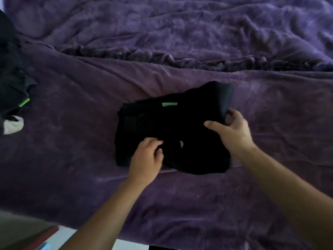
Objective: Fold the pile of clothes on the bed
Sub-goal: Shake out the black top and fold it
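- Head view is looking down on a black garment (162,127), which is lying partly folded in the middle of a purple bedspread (81,159), near the bed's front edge.
- The left hand (146,156) is resting on the garment's lower middle, its fingers curling down into the cloth and pinching a fold there; blur is softening the fingertips.
- The right hand (230,130) is gripping the garment's right side, with the thumb lying on top and the fingers tucking behind a flap.
- That flap is standing up off the bed and rising toward the far right corner of the garment.
- A small green label (169,104) is showing near the garment's far edge, and a pale tag (181,143) is peeking out between the two hands.
- At the left edge of the bed, well apart from the hands, a pile of dark clothes (12,78) is lying in a heap, with a green stripe (24,102) showing on it.
- A white piece of cloth (12,125) is sticking out just below that pile.
- A rumpled purple blanket (180,33) is bunching across the far half of the bed.
- Pale floor (59,239) is showing below the bed at bottom left.
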`<action>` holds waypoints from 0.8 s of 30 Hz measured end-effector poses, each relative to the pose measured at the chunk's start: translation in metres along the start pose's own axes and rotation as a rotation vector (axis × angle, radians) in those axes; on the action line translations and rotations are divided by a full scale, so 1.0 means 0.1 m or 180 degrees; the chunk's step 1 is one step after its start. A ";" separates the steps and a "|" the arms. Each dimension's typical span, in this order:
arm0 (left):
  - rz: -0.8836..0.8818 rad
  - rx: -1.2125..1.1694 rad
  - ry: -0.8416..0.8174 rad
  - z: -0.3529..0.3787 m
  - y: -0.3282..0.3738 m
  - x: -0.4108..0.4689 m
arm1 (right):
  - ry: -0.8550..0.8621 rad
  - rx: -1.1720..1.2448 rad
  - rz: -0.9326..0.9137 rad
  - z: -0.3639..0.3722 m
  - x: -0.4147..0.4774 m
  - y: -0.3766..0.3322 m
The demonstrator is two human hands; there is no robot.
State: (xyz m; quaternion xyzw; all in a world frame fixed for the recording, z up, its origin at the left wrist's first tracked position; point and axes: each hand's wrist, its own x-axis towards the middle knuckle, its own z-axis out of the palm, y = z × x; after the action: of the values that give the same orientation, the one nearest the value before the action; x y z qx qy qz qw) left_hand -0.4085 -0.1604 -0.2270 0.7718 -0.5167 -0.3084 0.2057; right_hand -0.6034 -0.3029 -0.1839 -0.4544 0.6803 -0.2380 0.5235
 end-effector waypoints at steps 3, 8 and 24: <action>-0.0401 -0.0177 0.0669 -0.46 -0.31 -0.12 | -0.0180 -0.0511 -0.0415 0.62 -0.29 -0.23; -0.1037 -0.0139 0.1256 -0.92 -0.81 -0.27 | -0.1376 -0.0999 -0.0494 1.79 -0.57 -0.27; -0.0458 0.1389 0.0322 -0.23 -0.76 0.61 | -0.0478 -0.3051 -0.1392 1.42 -0.11 0.61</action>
State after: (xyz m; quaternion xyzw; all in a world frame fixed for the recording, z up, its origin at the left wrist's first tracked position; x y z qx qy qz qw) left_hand -0.3248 -0.1878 -0.2753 0.8473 -0.5038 -0.1641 0.0371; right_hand -0.4934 -0.2429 -0.2749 -0.7897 0.5628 0.0292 0.2425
